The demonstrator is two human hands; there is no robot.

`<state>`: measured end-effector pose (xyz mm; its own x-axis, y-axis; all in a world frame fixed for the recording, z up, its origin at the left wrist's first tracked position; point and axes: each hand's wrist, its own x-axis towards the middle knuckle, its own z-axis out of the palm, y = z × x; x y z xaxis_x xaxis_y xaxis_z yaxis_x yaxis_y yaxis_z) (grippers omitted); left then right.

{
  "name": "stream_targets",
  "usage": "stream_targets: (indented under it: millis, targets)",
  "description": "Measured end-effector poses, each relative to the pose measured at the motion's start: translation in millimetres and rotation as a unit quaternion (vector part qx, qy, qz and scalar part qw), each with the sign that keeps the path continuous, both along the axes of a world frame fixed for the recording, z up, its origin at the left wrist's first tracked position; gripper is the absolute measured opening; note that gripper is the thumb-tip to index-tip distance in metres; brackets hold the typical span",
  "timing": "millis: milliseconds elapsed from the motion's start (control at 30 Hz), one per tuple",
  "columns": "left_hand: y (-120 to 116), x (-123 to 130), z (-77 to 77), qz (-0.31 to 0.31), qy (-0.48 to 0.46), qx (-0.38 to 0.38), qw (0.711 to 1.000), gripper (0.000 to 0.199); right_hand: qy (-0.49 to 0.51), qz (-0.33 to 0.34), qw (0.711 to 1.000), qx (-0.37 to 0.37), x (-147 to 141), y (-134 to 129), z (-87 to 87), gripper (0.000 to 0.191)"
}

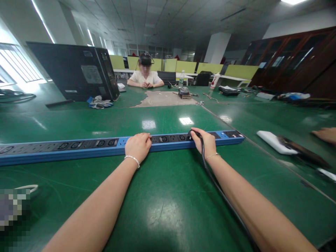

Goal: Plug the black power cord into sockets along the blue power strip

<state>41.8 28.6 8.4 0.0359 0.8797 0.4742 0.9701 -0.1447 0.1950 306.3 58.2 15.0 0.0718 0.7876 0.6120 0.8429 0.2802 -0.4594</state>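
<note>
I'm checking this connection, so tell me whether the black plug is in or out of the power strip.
Cannot tell: the right hand holds the plug at the power strip, but whether it is seated is hidden.

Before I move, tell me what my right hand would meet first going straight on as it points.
Most likely the power strip, by way of the black plug in your right hand. Whether plug and strip already touch is unclear from this view.
</note>
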Motion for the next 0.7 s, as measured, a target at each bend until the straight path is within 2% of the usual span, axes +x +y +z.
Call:
stream_targets:
  millis: [233,500,700]
  targets:
    - [-0.2,0.2,0.3,0.0,-0.004,-0.011,1.0,0.028,-0.089,-0.046,0.995,0.001,-5.7,-6.7,-3.2,0.03]
    - [-0.9,1.2,1.2,0.003,-0.001,-0.01,1.0,0.029,-0.09,-0.036,0.995,-0.023,-6.7,-18.2,-8.0,0.034]
    - [-2.0,0.8,1.7,0.003,0.0,-0.008,1.0,0.029,-0.079,0.001,0.997,0.0,-5.9,-16.3,-14.7,0.034]
